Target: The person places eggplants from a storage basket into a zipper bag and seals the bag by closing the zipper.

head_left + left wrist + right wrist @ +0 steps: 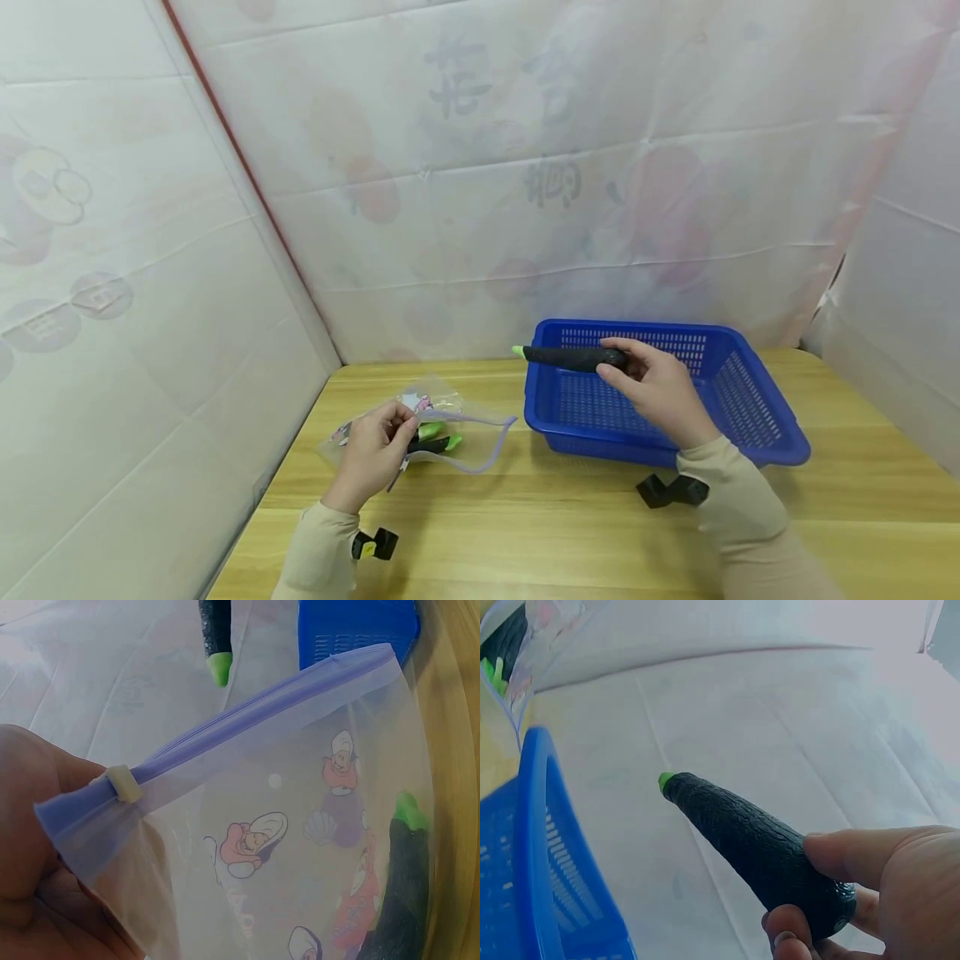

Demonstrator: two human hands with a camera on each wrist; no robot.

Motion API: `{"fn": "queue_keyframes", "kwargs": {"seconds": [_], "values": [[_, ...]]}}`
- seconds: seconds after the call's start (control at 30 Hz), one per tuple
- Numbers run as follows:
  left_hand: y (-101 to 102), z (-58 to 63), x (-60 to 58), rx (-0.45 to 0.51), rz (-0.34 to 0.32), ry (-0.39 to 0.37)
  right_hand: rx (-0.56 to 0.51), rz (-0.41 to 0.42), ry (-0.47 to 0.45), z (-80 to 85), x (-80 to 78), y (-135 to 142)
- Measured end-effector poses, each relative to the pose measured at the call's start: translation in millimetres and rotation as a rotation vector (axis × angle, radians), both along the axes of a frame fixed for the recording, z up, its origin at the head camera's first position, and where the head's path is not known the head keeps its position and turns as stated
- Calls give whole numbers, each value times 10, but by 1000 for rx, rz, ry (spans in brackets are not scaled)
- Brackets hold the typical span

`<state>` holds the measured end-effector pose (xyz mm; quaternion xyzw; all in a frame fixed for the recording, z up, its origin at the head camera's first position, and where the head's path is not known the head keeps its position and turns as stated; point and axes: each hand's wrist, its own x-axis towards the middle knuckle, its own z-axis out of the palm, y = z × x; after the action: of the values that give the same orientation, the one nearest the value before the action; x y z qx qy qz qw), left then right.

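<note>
Holding a dark, rough-skinned toy cucumber with a bright green tip, our right hand curls its thumb and fingers round the blunt end and carries it level above the far-left corner of the blue perforated plastic basket; the green tip pokes out past the basket's left rim. From the right wrist view the butt of the cucumber is buried in our fingers, so we cannot make out how it ends.

Our left hand pinches the purple zip edge of a clear plastic zip bag printed with cartoon shells, which lies on the pale wooden counter just left of the basket. The left wrist view shows a small pale slider on the zip next to our thumb, and the mouth of the bag standing apart. Inside the bag we see more dark pieces with green tips; the plastic's glare and prints blur them, and we cannot tell how many there are. In the left wrist view one of them is cut off by the lower edge of the frame.

Black straps sit at both of our beige-sleeved wrists, their cameras mostly hidden. Faint characters show through the white cloth backdrop behind the counter, too washed out to read. The bag's prints carry no lettering we can make out.
</note>
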<state>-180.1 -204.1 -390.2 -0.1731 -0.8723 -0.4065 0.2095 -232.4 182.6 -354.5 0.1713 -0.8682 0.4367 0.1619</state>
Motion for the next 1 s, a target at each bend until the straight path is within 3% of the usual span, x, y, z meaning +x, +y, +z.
{"fn": "queue_keyframes", "kwargs": {"seconds": [0.6, 1.0], "values": [[-21, 12, 23, -3, 1, 3, -2, 136, -20, 3, 151, -217], [-21, 16, 13, -5, -3, 13, 44, 315, -74, -99, 216, -422]]}}
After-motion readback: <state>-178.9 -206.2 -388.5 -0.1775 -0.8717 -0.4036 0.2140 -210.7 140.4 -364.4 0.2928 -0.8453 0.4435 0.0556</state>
